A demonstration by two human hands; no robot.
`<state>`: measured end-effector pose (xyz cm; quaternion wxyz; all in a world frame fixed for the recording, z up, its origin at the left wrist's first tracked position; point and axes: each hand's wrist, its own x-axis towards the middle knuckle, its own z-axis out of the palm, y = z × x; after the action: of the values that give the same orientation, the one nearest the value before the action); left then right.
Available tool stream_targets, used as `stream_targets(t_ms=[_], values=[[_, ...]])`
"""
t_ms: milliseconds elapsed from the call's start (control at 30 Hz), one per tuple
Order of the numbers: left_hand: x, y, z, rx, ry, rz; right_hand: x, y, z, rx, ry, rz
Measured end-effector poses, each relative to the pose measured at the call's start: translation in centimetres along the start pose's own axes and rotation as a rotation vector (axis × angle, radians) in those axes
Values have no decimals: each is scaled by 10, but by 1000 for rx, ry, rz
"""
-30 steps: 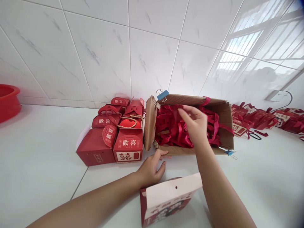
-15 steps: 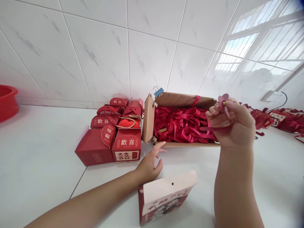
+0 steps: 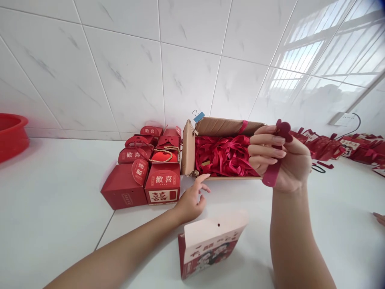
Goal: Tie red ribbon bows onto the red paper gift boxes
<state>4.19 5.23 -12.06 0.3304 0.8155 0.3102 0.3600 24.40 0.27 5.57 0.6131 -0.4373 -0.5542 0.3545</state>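
My right hand (image 3: pixel 279 158) is raised in front of the cardboard box's right end, its fingers closed on a dark red ribbon (image 3: pixel 272 174). A folded or looped part of the ribbon sticks out above the thumb, and one end hangs below the fingers. My left hand (image 3: pixel 192 198) has its fingers apart and holds nothing; its fingertips are by the front edge of the cardboard box (image 3: pixel 189 150). Inside that box lies a tangle of red ribbons (image 3: pixel 228 154). A red and white gift box (image 3: pixel 213 249), with a hole in its pale flap, stands upright just in front of my left hand.
Several red gift boxes (image 3: pixel 162 180) stand in rows left of the cardboard box. A blue binder clip (image 3: pixel 199 117) is on its back corner. More ribboned gift boxes (image 3: pixel 355 148) line the right. A red basin (image 3: pixel 13 136) sits far left. Another person's fingers (image 3: pixel 379 218) show at the right edge.
My right hand has turned and closed its fingers around the ribbon, moving slightly left. My left hand stays nearly in place. Another person's fingers have appeared at the right edge.
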Motion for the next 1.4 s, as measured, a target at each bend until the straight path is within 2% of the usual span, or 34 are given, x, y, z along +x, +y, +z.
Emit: stream_targets(t_ms=[100,200,267,333,400,500,600,700,800,967,1167,1400], values=[[10,14,-10,-77,-28,-93,-4,-2,4,-26,-6,-6],[20,33,-23,-245,-44,-192,-7,-4,8,35,-127,-20],[24,50,-36,-369,-64,-260,-11,-5,11,80,-198,-6],[23,73,-53,-397,-93,-294,-15,-7,14,131,-241,17],[18,99,-71,-311,-46,-222,-19,-11,18,186,-266,49],[4,140,-95,-58,183,27,-27,-17,26,308,-322,123],[-10,175,-106,162,280,266,-34,-21,36,538,-402,264],[-19,197,-108,264,306,282,-41,-21,45,729,-495,403],[-25,205,-106,314,296,270,-49,-20,52,798,-595,483],[-30,202,-106,388,317,421,-59,-21,59,860,-682,535],[-28,197,-108,445,312,496,-64,-22,64,875,-640,502],[-25,193,-113,460,262,529,-69,-15,72,807,-671,518]])
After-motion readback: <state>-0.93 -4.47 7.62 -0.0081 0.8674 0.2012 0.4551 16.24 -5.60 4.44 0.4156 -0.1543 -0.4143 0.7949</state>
